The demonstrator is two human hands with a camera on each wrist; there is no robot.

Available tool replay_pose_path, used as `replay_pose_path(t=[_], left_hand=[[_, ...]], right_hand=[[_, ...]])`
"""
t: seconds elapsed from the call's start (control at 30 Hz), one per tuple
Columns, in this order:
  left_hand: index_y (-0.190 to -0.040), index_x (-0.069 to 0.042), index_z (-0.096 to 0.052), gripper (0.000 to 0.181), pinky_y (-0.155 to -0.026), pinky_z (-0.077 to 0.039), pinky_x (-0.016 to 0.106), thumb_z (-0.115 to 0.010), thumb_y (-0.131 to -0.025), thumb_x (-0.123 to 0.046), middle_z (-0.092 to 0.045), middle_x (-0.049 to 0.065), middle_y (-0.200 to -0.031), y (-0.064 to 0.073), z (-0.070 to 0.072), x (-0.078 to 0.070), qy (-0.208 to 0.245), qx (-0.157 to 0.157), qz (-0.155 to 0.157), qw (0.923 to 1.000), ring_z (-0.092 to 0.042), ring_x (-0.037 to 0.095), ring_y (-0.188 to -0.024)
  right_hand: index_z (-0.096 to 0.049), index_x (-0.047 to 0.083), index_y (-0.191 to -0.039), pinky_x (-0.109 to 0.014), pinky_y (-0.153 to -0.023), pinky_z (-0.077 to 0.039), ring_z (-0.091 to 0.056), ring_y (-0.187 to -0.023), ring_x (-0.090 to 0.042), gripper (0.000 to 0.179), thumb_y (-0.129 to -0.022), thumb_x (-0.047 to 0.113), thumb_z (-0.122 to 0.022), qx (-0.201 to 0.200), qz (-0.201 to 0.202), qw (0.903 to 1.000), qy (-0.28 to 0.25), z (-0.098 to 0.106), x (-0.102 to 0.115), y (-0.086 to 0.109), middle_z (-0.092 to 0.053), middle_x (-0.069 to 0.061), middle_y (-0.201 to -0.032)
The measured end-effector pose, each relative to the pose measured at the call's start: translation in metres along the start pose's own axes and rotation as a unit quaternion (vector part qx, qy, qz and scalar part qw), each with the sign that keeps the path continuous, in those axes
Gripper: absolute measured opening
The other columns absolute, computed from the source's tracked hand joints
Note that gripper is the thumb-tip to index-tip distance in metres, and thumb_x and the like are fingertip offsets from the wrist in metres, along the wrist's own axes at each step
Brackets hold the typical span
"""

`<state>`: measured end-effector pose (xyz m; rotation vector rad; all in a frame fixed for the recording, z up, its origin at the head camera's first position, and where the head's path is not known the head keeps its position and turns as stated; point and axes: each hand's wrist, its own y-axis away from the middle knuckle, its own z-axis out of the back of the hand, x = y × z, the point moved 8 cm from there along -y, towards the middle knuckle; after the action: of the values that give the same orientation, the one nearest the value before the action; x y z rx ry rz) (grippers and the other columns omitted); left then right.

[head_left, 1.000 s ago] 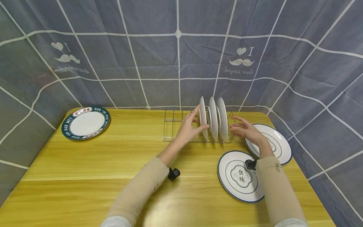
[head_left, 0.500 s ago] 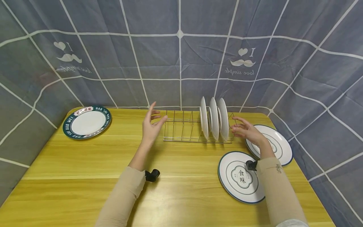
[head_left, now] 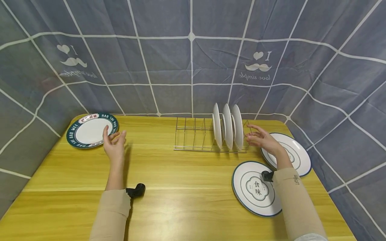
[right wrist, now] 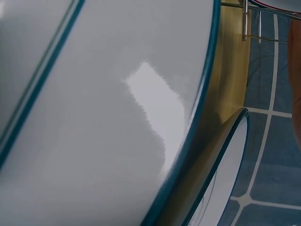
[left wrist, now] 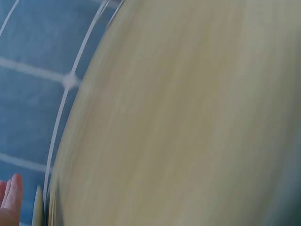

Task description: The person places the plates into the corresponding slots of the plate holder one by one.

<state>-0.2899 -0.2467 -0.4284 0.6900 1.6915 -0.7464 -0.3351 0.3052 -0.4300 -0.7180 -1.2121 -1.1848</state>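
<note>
My left hand (head_left: 114, 145), fingers loosely spread and holding nothing, is at the near right edge of a white plate with a dark green lettered rim (head_left: 93, 131) on the left of the table. Three white plates stand on edge in the right part of a wire dish rack (head_left: 193, 148); one of them (head_left: 237, 129) is the rightmost. Beside the rack's right end is my right hand (head_left: 263, 140), its fingers relaxed and bent toward the rack. Part of the left hand (left wrist: 10, 200) shows in the corner of the left wrist view.
Two blue-rimmed white plates lie at the right: a front one (head_left: 256, 189), partly under the right sleeve, and a back one (head_left: 297, 152), partly behind the right hand. A grey checked cloth (head_left: 169, 67) hangs behind the wooden table (head_left: 187, 207).
From beside the leftmost standing plate, my left hand has moved left across the table to the green-rimmed plate. The right hand has stayed by the rack, and the plates have not moved.
</note>
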Motion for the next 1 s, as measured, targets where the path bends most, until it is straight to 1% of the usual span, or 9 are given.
replay_pose_path(t=[0.1,0.27,0.5,0.6,0.7,0.77,0.83,0.93,1.0], left_hand=[[-0.139,-0.017,-0.037,0.068,-0.059,-0.048,0.008,-0.070,-0.080,-0.013,-0.049,0.001,-0.090,-0.012,0.025,0.006,0.006,-0.051,0.019,0.9985,-0.054,0.002,-0.069],[-0.139,-0.019,-0.036,0.072,-0.061,-0.044,0.008,-0.073,-0.078,-0.017,-0.043,-0.003,-0.090,-0.021,0.060,0.009,-0.018,-0.128,0.044,0.9906,-0.046,0.002,-0.068],[-0.138,-0.024,-0.037,0.073,-0.077,-0.032,0.013,-0.074,-0.076,-0.020,-0.033,-0.008,-0.099,-0.028,0.090,0.018,-0.068,-0.202,0.098,0.9720,-0.034,0.001,-0.084],[-0.140,-0.029,-0.034,0.077,-0.075,-0.031,0.011,-0.075,-0.075,-0.021,-0.032,-0.007,-0.102,-0.032,0.096,0.023,-0.069,-0.200,0.118,0.9704,-0.032,0.002,-0.088],[-0.143,-0.032,-0.026,0.084,-0.072,-0.041,0.007,-0.074,-0.076,-0.018,-0.034,-0.003,-0.113,-0.038,0.095,0.025,-0.029,-0.168,0.126,0.9772,-0.037,0.003,-0.089],[-0.144,-0.034,-0.020,0.089,-0.060,-0.047,0.007,-0.073,-0.076,-0.015,-0.033,0.001,-0.125,-0.043,0.095,0.025,-0.003,-0.141,0.135,0.9807,-0.046,0.001,-0.082],[-0.145,-0.037,-0.014,0.094,-0.049,-0.050,0.013,-0.072,-0.076,-0.012,-0.027,0.005,-0.135,-0.047,0.095,0.026,0.022,-0.117,0.152,0.9812,-0.054,0.001,-0.068],[-0.145,-0.038,-0.010,0.097,-0.040,-0.049,0.017,-0.071,-0.076,-0.008,-0.019,0.004,-0.145,-0.052,0.097,0.027,0.027,-0.095,0.174,0.9798,-0.055,0.005,-0.049],[-0.145,-0.037,-0.008,0.098,-0.038,-0.048,0.019,-0.071,-0.076,-0.006,-0.015,0.002,-0.148,-0.055,0.098,0.028,0.022,-0.086,0.184,0.9788,-0.055,0.005,-0.044]], right_hand=[[-0.021,0.014,-0.145,-0.028,-0.086,-0.050,-0.056,-0.100,-0.006,0.068,-0.089,0.011,-0.059,-0.002,-0.001,1.0000,-0.003,0.000,0.000,0.001,-0.046,-0.011,-0.118],[-0.021,0.013,-0.145,-0.030,-0.087,-0.050,-0.056,-0.100,-0.007,0.070,-0.088,0.011,-0.061,-0.003,-0.002,1.0000,-0.005,0.000,0.001,0.002,-0.047,-0.009,-0.116],[-0.021,0.014,-0.145,-0.027,-0.086,-0.050,-0.055,-0.104,-0.011,0.068,-0.089,0.010,-0.059,0.000,0.004,1.0000,-0.006,0.000,0.002,0.003,-0.049,-0.006,-0.114],[-0.022,0.014,-0.145,-0.028,-0.086,-0.050,-0.055,-0.105,-0.012,0.067,-0.089,0.011,-0.059,0.001,0.006,1.0000,-0.007,0.000,0.002,0.003,-0.048,-0.006,-0.114],[-0.023,0.014,-0.144,-0.028,-0.086,-0.050,-0.055,-0.104,-0.012,0.066,-0.089,0.012,-0.060,-0.001,0.004,0.9999,-0.010,0.000,0.001,0.002,-0.048,-0.006,-0.114],[-0.023,0.014,-0.144,-0.028,-0.086,-0.050,-0.055,-0.104,-0.012,0.066,-0.089,0.012,-0.060,-0.001,0.005,0.9999,-0.010,0.000,0.001,0.001,-0.049,-0.006,-0.114],[-0.023,0.015,-0.144,-0.027,-0.086,-0.050,-0.055,-0.104,-0.012,0.066,-0.089,0.012,-0.060,-0.002,0.004,0.9999,-0.009,0.000,0.001,0.000,-0.049,-0.006,-0.114],[-0.022,0.015,-0.145,-0.027,-0.086,-0.050,-0.056,-0.104,-0.012,0.067,-0.089,0.013,-0.059,-0.002,0.002,1.0000,-0.005,0.001,0.000,0.000,-0.049,-0.006,-0.115],[-0.022,0.015,-0.145,-0.027,-0.087,-0.050,-0.056,-0.103,-0.011,0.067,-0.089,0.013,-0.059,-0.004,-0.001,1.0000,-0.004,0.001,-0.001,-0.001,-0.049,-0.006,-0.116]])
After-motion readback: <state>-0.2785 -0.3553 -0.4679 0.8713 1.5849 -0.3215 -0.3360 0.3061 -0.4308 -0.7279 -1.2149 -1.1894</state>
